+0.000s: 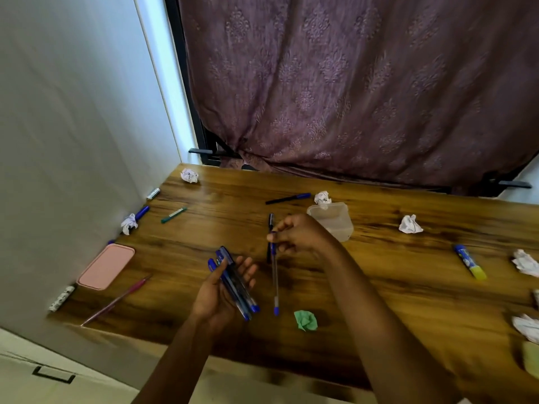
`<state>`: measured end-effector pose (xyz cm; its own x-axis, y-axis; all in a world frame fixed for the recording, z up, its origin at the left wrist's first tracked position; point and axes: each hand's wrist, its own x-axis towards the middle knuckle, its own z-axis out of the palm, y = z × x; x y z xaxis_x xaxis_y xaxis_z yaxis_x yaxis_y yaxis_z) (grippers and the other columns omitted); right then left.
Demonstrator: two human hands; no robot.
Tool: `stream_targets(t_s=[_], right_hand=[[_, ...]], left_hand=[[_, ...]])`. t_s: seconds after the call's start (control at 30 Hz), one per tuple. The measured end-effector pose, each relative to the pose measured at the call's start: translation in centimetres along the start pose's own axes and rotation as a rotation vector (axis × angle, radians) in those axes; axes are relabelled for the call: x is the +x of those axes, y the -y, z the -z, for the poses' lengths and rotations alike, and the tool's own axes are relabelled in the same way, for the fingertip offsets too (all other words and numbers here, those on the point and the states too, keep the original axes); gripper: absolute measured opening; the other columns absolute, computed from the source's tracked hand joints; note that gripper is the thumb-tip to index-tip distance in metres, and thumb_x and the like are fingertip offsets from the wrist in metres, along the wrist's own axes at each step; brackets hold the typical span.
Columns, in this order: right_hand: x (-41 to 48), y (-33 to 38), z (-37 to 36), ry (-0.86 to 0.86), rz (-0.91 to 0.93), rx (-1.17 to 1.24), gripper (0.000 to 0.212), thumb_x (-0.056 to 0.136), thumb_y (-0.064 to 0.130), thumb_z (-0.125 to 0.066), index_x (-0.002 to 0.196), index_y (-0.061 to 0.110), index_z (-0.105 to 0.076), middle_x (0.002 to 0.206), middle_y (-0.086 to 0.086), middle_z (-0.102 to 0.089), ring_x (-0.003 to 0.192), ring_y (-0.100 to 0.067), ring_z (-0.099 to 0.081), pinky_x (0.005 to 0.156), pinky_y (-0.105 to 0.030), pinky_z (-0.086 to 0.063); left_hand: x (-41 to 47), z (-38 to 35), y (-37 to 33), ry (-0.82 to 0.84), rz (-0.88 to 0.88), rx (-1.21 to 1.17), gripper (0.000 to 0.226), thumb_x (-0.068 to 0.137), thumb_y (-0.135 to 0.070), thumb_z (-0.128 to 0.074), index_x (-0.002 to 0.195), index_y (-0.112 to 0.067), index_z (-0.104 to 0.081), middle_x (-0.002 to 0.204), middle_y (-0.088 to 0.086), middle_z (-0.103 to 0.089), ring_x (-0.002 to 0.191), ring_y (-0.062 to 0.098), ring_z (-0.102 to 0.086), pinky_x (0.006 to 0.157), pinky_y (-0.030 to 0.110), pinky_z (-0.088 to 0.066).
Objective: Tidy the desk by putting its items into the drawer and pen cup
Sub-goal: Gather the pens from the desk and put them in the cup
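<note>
Here, left hand (pixel 212 298), grip clasping slim blue-capped pens (pixel 234 282), right hand (pixel 303 234), grip pinching one clear-barrelled pen (pixel 274 278), over glossy wood-grain tabletop (pixel 393 272).

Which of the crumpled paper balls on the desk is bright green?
The green paper ball near the desk's front edge, just right of the tip of the pen that the right hand pinches. All other crumpled balls are white.

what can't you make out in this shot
Head view only:
- Bundle of pens in the left hand: they overlap, so no sure count.
- Clear container: near side hidden by the right hand, which pinches a single pen.
- Pale green thing: cut off by the right edge.
- Glue stick label: too small.
</note>
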<state>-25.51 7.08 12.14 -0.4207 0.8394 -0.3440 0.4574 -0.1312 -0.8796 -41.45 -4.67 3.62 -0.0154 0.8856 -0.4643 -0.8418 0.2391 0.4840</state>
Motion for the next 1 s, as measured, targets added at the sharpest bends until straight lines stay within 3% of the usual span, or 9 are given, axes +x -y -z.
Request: stream_targets(t_s=[0.1, 0.27, 0.4, 0.53, 0.63, 0.73, 0.87, 0.93, 1.0], right_hand=[[0.3, 3.2, -2.0, 0.069, 0.105, -0.199, 0.018, 0.078, 0.020, -0.076, 0.089, 0.010, -0.065, 0.070, 0.001, -0.067, 0.056, -0.007, -0.059, 0.048, -0.017, -0.044], [1.9, 4.7, -5.8, 0.076, 0.178, -0.483, 0.029, 0.070, 0.030, -0.081, 0.086, 0.009, -0.070, 0.077, -0.004, -0.072, 0.068, -0.016, -0.068, 0.069, -0.033, -0.056], [2.2, 5.2, -7.5, 0.060, 0.239, -0.660, 0.032, 0.069, 0.036, -0.081, 0.089, 0.013, -0.071, 0.089, -0.003, -0.072, 0.082, -0.019, -0.067, 0.073, -0.032, -0.054], [2.5, 5.5, -8.1, 0.006, 0.283, -0.704, 0.035, 0.070, 0.042, -0.078, 0.091, 0.015, -0.071, 0.095, -0.001, -0.071, 0.087, -0.018, -0.065, 0.073, -0.029, -0.052], [2.9, 5.3, -5.8, -0.091, 0.255, -0.489, 0.030, 0.076, 0.038, -0.074, 0.094, 0.015, -0.067, 0.097, 0.001, -0.068, 0.086, -0.013, -0.061, 0.065, -0.025, -0.044], [3.9, 3.3, -2.1, -0.261, 0.172, -0.385, 0.023, 0.082, 0.033, -0.070, 0.095, 0.014, -0.064, 0.097, 0.000, -0.066, 0.085, -0.014, -0.058, 0.067, -0.025, -0.039], [6.4, -1.3, -0.9, -0.343, -0.074, -0.573, 0.024, 0.086, 0.032, -0.065, 0.099, 0.013, -0.065, 0.102, -0.004, -0.068, 0.096, -0.021, -0.062, 0.077, -0.030, -0.048], [7.2, -2.7, -2.2, -0.313, -0.131, -0.628, 0.040, 0.084, 0.038, -0.067, 0.111, 0.010, -0.061, 0.111, -0.008, -0.065, 0.104, -0.025, -0.061, 0.081, -0.032, -0.046], [7.8, -3.4, -3.6, -0.296, -0.150, -0.649, 0.049, 0.083, 0.038, -0.067, 0.120, 0.007, -0.057, 0.121, -0.011, -0.060, 0.114, -0.028, -0.055, 0.091, -0.035, -0.043]], left_hand=[[-0.1, -0.7, 0.0, 0.046, 0.023, -0.005, 0.068, 0.070, -0.036, -0.078, 0.125, -0.001, -0.057, 0.124, 0.018, -0.062, 0.101, 0.029, -0.067, 0.083, 0.041, -0.056], [-0.4, -1.2, -0.3, 0.066, 0.045, -0.036, 0.076, 0.088, -0.065, -0.037, 0.125, -0.003, -0.058, 0.132, 0.021, -0.055, 0.111, 0.034, -0.062, 0.091, 0.043, -0.050], [-0.6, -1.5, -0.3, 0.086, 0.046, -0.073, 0.089, 0.083, -0.073, -0.034, 0.122, 0.003, -0.059, 0.121, 0.027, -0.060, 0.101, 0.038, -0.066, 0.080, 0.049, -0.055], [-0.2, -1.2, -0.2, 0.076, 0.056, -0.049, 0.091, 0.081, -0.077, -0.032, 0.116, 0.000, -0.064, 0.119, 0.023, -0.063, 0.101, 0.034, -0.066, 0.090, 0.044, -0.051], [0.0, -1.3, -0.2, 0.091, 0.027, -0.026, 0.084, 0.079, -0.073, -0.039, 0.110, -0.001, -0.069, 0.126, 0.021, -0.060, 0.103, 0.030, -0.066, 0.088, 0.040, -0.052], [0.5, -1.0, -0.5, 0.112, -0.030, 0.000, 0.081, 0.059, -0.065, -0.073, 0.111, -0.003, -0.068, 0.129, 0.019, -0.058, 0.107, 0.029, -0.065, 0.080, 0.039, -0.058], [1.0, -0.2, -0.7, 0.071, -0.016, -0.058, 0.071, 0.084, -0.060, -0.041, 0.120, -0.002, -0.062, 0.133, 0.019, -0.055, 0.110, 0.029, -0.063, 0.083, 0.041, -0.055], [0.9, -0.4, -0.9, 0.067, -0.023, -0.046, 0.066, 0.077, -0.052, -0.065, 0.119, -0.002, -0.061, 0.133, 0.019, -0.055, 0.116, 0.030, -0.059, 0.087, 0.042, -0.053], [1.1, -0.3, -1.1, 0.099, -0.035, -0.043, 0.083, 0.053, -0.040, -0.089, 0.122, -0.002, -0.060, 0.131, 0.018, -0.057, 0.118, 0.030, -0.057, 0.089, 0.042, -0.052]])
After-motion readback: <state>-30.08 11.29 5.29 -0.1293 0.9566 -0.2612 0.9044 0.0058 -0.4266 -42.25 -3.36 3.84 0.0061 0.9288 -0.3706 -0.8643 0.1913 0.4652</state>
